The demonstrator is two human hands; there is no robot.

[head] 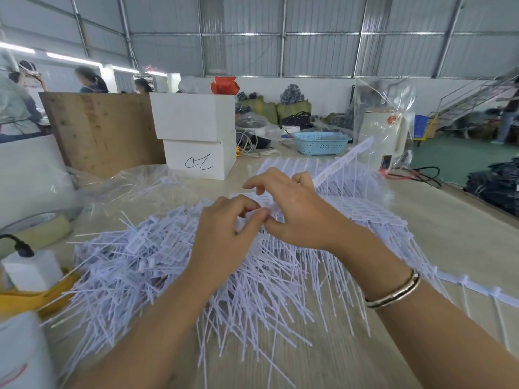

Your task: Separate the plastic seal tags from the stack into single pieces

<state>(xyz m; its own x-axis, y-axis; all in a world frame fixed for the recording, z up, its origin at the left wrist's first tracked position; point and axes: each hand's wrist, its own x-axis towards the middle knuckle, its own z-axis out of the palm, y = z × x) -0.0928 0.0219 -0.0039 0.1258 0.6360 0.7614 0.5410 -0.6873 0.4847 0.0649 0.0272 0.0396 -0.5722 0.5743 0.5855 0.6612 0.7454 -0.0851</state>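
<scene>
My left hand (pixel 224 234) and right hand (pixel 292 211) meet fingertip to fingertip, both pinching one white plastic seal tag (pixel 259 202) at the near-left edge of the joined white tag stack (pixel 365 203), its thin tail running toward me

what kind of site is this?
Most likely a factory or warehouse work floor: corrugated metal walls on steel framing, a long worktable heaped with loose white plastic seal tags, and tied sacks stacked along the far wall. Both hands pinch tags mid-table.
</scene>
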